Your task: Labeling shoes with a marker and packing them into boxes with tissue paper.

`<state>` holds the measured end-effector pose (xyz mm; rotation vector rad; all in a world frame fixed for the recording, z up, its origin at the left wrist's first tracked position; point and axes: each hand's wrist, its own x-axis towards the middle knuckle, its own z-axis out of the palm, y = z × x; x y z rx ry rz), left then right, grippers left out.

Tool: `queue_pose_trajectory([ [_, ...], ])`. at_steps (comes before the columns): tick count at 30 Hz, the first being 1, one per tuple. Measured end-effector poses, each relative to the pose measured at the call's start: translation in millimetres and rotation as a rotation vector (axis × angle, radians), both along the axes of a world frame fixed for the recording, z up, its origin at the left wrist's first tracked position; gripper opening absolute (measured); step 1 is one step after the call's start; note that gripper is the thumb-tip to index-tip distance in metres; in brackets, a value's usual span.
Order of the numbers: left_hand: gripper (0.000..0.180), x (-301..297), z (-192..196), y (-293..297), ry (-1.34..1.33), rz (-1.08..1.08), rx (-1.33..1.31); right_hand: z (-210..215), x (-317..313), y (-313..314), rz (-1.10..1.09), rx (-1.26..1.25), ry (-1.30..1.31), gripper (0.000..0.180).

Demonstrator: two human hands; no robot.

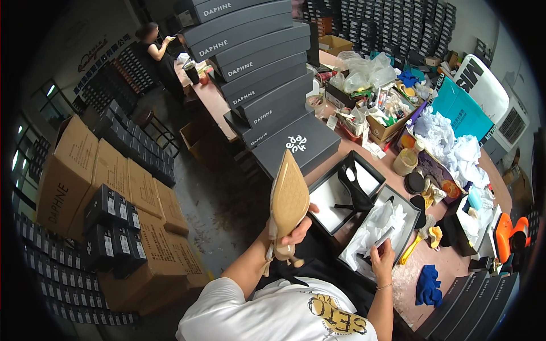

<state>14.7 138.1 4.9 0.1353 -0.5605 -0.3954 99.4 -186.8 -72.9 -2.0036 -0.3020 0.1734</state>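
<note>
A reddish-brown table with a worn top curves along the right side of a workshop, whose dark grey floor and walls carry many stacked shoe boxes; brown cardboard cartons are piled at the left, and a person in dark clothes stands farther back. The left hand has its grip closed around the lower part of a beige pointed-toe shoe, held up in front of the near edge of the table with its smooth tan sole facing the camera and its toe upward. The right hand pinches a slim pale grey piece, too small to identify, just above crumpled white tissue paper in an open dark grey box. Beside that lies another open box with a white inside, holding a black high-heeled shoe. A yellow-handled brush and a bunched blue cloth lie to the right of the right hand, with an orange and black tool beyond them. Farther along the table are a cloudy jar and heaped white paper, while a tall stack of dark grey shoe boxes blocks the view behind it.
</note>
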Motion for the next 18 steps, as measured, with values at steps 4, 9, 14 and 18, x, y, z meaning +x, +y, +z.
queue_pose_trajectory([
  [4,0.083,-20,18,0,0.53,0.581,0.307,-4,4,0,0.024,-0.016,-0.063,0.018],
  [9,0.086,-58,6,3,0.559,0.783,0.199,-9,3,-1,0.108,0.015,-0.13,0.015],
  [14,0.075,-85,-2,4,0.625,1.038,0.202,-12,1,-2,0.07,0.085,-0.001,0.014],
  [18,0.068,-92,5,17,0.671,1.231,0.291,-19,3,-1,0.069,0.076,-0.061,0.015],
])
